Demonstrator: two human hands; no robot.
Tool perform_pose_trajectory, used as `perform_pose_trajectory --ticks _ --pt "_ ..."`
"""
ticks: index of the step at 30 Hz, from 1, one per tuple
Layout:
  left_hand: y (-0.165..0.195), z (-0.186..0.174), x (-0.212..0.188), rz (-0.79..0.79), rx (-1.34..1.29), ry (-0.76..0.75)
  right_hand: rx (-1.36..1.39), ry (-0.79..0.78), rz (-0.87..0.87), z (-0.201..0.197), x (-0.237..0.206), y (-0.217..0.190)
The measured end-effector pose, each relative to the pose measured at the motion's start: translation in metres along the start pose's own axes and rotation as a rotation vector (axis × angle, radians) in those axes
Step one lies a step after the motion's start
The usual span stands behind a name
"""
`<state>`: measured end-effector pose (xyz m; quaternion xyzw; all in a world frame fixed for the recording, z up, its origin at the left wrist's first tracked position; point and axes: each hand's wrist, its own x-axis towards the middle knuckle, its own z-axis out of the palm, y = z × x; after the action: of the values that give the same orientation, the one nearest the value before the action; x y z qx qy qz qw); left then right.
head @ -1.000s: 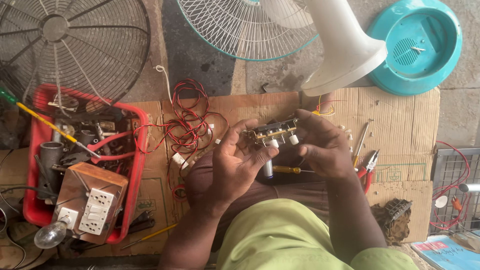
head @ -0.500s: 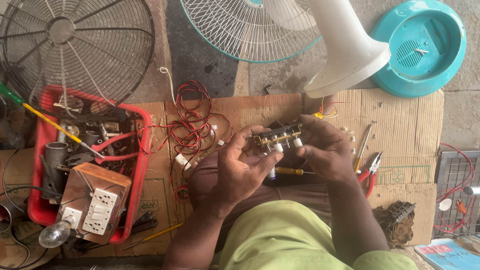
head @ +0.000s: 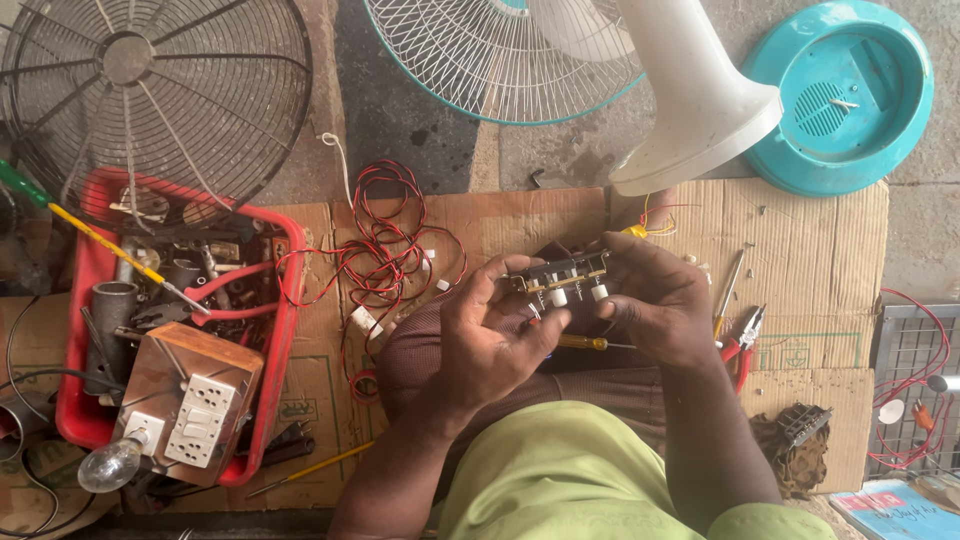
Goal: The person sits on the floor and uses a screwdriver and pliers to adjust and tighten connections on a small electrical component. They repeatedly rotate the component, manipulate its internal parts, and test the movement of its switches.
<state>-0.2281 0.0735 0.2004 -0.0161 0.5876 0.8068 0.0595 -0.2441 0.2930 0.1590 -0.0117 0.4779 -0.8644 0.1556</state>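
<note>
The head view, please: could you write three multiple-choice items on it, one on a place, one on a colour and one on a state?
1. Where does the red tray lie?
A. at the person's left
B. at the person's right
C. on the fan base

2. What colour is the round fan base?
A. red
B. teal
C. black

3. How is the push-button switch block held?
A. by the left hand alone
B. lying on the cardboard
C. between both hands, the right hand too

Key: 1 A, the tray is at the frame's left; 2 B, it is plainly teal; 3 C, fingers of both hands grip it.
</note>
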Motion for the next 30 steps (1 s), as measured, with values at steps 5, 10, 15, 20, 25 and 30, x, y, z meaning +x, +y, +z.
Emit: perform_pose_trajectory --ticks 5,10,15,20,25,30 --pt "0.003 -0.003 -0.002 -0.049 -0.027 -0.061 -0.066 0.043 -0.016 0.001 -0.002 0.005" --pt "-0.003 -0.002 -0.003 -0.068 -0.051 0.007 0.028 -0.050 0.021 0.005 0.001 -0.005" --pt "-0.010 0.000 -0.002 -0.034 -0.014 0.098 -0.099 -0.086 -0.028 0.008 0.002 -0.009" --pt "-0.009 0.000 -0.003 -0.004 -0.021 0.030 -0.102 0.015 0.015 0.002 0.000 -0.001" --pt "-0.002 -0.010 -0.006 -0.032 -0.051 -0.065 -0.039 -0.032 -0.037 -0.007 -0.002 0.005" --pt "-0.004 -0.014 -0.005 -0.121 -0.064 -0.047 -0.003 0.018 -0.014 -0.004 -0.001 0.008"
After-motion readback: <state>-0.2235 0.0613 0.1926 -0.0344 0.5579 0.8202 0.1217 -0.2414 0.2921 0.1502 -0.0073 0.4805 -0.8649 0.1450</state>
